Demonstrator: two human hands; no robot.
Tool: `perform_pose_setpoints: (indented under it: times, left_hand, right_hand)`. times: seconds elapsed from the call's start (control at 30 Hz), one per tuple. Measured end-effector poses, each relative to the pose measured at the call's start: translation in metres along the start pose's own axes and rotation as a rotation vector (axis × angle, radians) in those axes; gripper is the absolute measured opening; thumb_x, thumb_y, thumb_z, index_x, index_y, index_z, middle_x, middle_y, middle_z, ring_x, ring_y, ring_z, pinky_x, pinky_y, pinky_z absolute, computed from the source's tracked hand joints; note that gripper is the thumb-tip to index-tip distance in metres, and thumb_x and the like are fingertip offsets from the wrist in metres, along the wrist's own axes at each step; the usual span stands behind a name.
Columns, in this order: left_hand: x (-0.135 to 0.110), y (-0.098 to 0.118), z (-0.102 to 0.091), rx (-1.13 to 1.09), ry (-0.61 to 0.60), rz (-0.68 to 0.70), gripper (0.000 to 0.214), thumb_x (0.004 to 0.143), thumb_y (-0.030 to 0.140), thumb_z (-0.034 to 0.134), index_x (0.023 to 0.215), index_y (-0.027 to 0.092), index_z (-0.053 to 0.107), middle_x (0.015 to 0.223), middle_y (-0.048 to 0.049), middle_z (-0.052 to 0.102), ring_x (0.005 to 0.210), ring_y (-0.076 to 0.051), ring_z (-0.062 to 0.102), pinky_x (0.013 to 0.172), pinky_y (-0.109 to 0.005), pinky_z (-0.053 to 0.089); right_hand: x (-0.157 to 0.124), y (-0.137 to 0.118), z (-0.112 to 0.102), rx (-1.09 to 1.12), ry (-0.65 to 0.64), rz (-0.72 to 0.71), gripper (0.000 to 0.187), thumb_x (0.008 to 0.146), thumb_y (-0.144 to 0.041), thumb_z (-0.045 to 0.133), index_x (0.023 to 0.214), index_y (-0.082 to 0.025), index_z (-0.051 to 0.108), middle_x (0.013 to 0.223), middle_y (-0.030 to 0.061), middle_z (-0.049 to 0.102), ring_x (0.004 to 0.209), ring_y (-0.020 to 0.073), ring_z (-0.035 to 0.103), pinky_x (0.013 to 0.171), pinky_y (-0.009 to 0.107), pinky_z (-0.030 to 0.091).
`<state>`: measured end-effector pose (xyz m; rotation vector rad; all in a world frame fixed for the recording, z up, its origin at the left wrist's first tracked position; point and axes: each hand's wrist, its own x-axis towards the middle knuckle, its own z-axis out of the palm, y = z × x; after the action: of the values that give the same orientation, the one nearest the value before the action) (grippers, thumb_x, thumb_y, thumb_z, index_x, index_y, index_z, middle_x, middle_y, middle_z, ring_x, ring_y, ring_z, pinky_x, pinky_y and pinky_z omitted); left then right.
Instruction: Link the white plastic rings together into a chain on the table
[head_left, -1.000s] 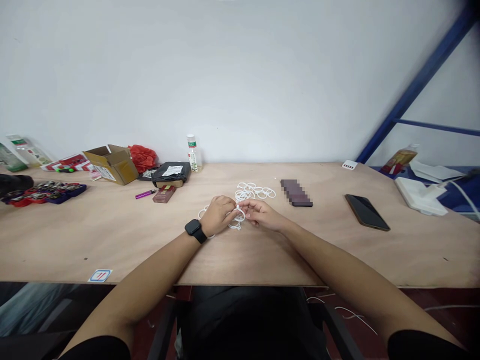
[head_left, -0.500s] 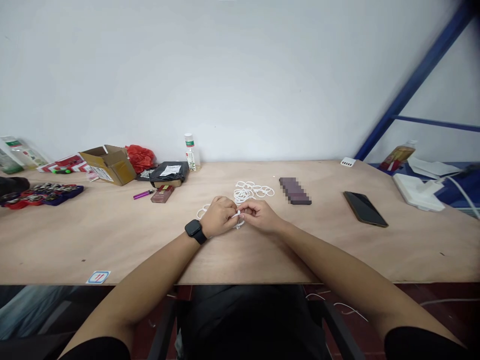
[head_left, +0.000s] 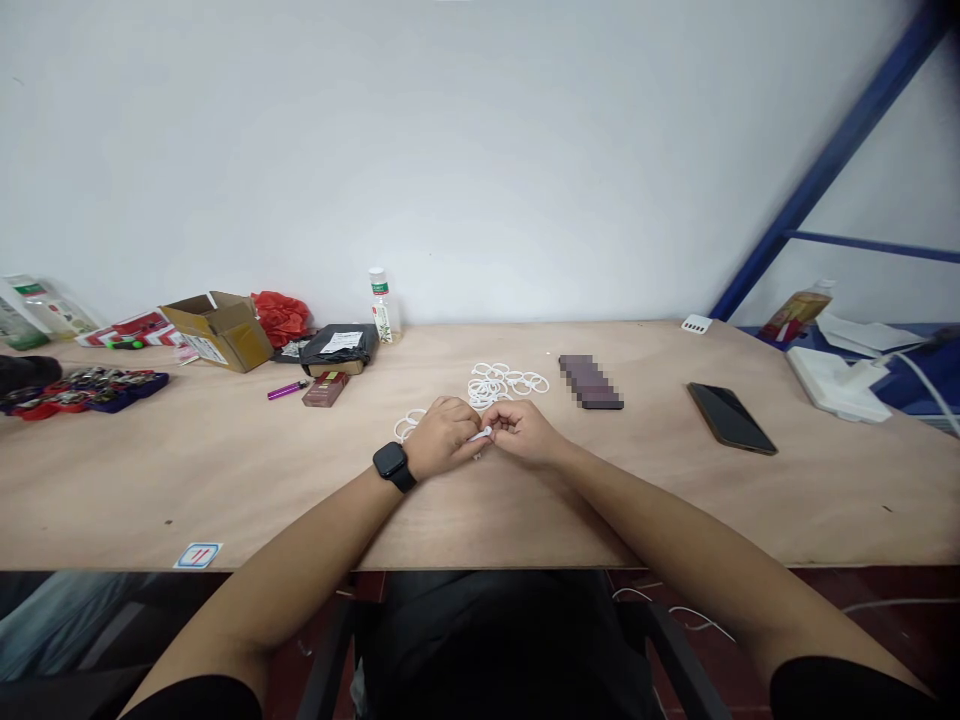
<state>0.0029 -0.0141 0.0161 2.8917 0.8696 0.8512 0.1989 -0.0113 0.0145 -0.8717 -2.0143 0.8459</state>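
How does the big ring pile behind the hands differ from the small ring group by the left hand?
The big ring pile holds many overlapping rings; the small ring group only a few. The big ring pile lies in full view beyond the hands; the small ring group is partly hidden behind the left hand, which with the right hand pinches a white piece. Both are white rings flat on the table.

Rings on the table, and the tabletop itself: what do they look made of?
The rings look like thin white plastic, smooth and matte: uniform colour, no metallic glint. The piece pinched between left hand and right hand looks alike, though mostly hidden. The table seems bare plywood: pale grain, no paint.
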Motion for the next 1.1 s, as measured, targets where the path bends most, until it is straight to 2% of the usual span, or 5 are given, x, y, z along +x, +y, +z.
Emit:
perform_pose_setpoints:
  times: [0.4, 0.6, 0.83, 1.0, 1.1]
  left_hand:
    - [-0.001, -0.005, 0.003, 0.002, 0.033, 0.022, 0.037, 0.096, 0.046, 0.046, 0.082, 0.019, 0.067, 0.09, -0.0071, 0.067, 0.09, -0.019, 0.058, 0.086, -0.036, 0.041]
    - [-0.005, -0.014, 0.001, 0.071, 0.056, -0.064, 0.034, 0.093, 0.047, 0.052, 0.081, 0.02, 0.068, 0.096, -0.007, 0.068, 0.095, -0.021, 0.058, 0.089, -0.04, 0.039]
    - [-0.007, -0.019, -0.006, 0.044, -0.006, -0.118, 0.037, 0.082, 0.056, 0.063, 0.072, 0.021, 0.068, 0.098, -0.005, 0.068, 0.096, -0.021, 0.058, 0.094, -0.043, 0.035]
    - [-0.005, -0.016, -0.006, -0.008, 0.005, -0.129, 0.035, 0.084, 0.056, 0.06, 0.079, 0.022, 0.07, 0.099, -0.0039, 0.069, 0.097, -0.02, 0.059, 0.094, -0.041, 0.035]
    - [-0.005, -0.016, -0.006, -0.002, 0.01, -0.142, 0.031, 0.089, 0.05, 0.057, 0.083, 0.022, 0.069, 0.097, -0.0034, 0.07, 0.096, -0.019, 0.06, 0.093, -0.04, 0.036]
  right_hand:
    - [0.002, 0.007, 0.003, 0.054, 0.019, -0.007, 0.025, 0.066, -0.009, 0.048, 0.078, -0.018, 0.069, 0.072, 0.0005, 0.063, 0.068, 0.0134, 0.056, 0.063, 0.025, 0.042]
    - [0.005, 0.018, -0.01, -0.065, 0.075, -0.097, 0.044, 0.069, -0.008, 0.051, 0.108, -0.021, 0.067, 0.105, 0.0056, 0.064, 0.072, 0.0132, 0.057, 0.066, 0.027, 0.046]
    - [0.009, 0.05, -0.034, -0.513, 0.057, 0.066, 0.025, 0.079, -0.013, 0.057, 0.1, -0.017, 0.069, 0.1, 0.0075, 0.062, 0.083, 0.018, 0.057, 0.077, 0.03, 0.044]
    - [0.01, 0.052, -0.031, -0.638, -0.036, 0.174, 0.013, 0.086, -0.026, 0.06, 0.094, -0.019, 0.068, 0.102, 0.0076, 0.061, 0.085, 0.0178, 0.057, 0.076, 0.027, 0.042]
    - [0.011, 0.05, -0.03, -0.631, 0.02, 0.156, 0.011, 0.086, -0.023, 0.057, 0.086, -0.018, 0.067, 0.097, 0.0078, 0.062, 0.087, 0.0187, 0.057, 0.078, 0.029, 0.041]
